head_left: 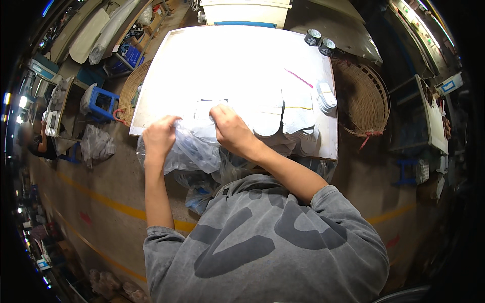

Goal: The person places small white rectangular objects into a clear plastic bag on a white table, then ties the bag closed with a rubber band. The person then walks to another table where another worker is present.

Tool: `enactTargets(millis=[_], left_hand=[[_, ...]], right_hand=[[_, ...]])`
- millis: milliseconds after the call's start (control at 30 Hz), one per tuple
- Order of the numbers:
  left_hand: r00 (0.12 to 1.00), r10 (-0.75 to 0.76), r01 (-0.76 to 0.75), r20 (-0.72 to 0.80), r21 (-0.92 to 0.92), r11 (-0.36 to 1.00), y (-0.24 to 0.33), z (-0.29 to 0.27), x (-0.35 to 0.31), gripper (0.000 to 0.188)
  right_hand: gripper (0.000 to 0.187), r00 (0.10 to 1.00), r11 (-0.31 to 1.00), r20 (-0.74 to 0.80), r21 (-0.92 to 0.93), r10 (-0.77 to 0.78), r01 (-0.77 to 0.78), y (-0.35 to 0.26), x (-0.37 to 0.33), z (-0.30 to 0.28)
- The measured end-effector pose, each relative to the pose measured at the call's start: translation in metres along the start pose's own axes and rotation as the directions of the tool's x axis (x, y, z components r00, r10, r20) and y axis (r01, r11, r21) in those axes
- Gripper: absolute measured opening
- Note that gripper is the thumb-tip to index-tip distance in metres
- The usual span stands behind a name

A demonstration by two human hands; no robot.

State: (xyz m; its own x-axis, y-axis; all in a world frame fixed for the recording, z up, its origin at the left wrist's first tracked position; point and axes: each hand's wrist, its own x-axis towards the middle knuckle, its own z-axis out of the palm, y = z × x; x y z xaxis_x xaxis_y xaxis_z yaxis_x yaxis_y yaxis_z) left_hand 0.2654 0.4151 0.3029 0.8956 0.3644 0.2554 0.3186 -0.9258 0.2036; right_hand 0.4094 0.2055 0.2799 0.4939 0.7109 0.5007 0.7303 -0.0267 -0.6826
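A clear plastic bag hangs over the near edge of the white table. My left hand is closed on the bag's left side, fingers pinched on the film. At the bag's other side my right hand is closed too, with its fingertips on the bag's upper edge. What lies inside the bag is hard to make out through the film. Just right of my right hand lie stacks of pale, rounded flat pieces, looking like insoles, with another stack beside them.
A small stack of white pieces and two tape rolls sit along the table's right side. Wicker baskets flank the table. A blue stool stands at left, and a cream-coloured bin is beyond the far edge.
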Motion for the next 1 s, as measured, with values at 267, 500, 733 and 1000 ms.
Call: enactTargets(millis=[267, 500, 733, 1000], left_hand=[[0.981, 0.023, -0.056, -0.191, -0.169, 0.984, 0.030, -0.051, 0.007, 0.025], [0.996, 0.047, -0.081, -0.081, -0.492, 0.867, 0.034, -0.062, -0.027, 0.029], [0.955, -0.101, -0.044, -0.278, -0.471, 0.881, 0.046, -0.061, -0.029, 0.038], [0.972, -0.211, 0.235, 0.103, -0.416, 0.879, 0.017, -0.058, 0.029, 0.032]], right_hand=[[0.031, 0.995, 0.984, -0.032, 0.152, -0.090, 0.094, -0.050, 0.011, -0.068], [0.030, 0.849, 0.974, -0.477, 0.107, 0.228, -0.202, 0.012, -0.060, -0.175], [0.074, 0.416, 0.298, -0.342, -0.349, 0.843, -0.889, 0.149, -0.197, -0.184], [0.049, 0.682, 0.795, -0.456, 0.101, 0.572, -0.599, 0.073, -0.133, -0.176]])
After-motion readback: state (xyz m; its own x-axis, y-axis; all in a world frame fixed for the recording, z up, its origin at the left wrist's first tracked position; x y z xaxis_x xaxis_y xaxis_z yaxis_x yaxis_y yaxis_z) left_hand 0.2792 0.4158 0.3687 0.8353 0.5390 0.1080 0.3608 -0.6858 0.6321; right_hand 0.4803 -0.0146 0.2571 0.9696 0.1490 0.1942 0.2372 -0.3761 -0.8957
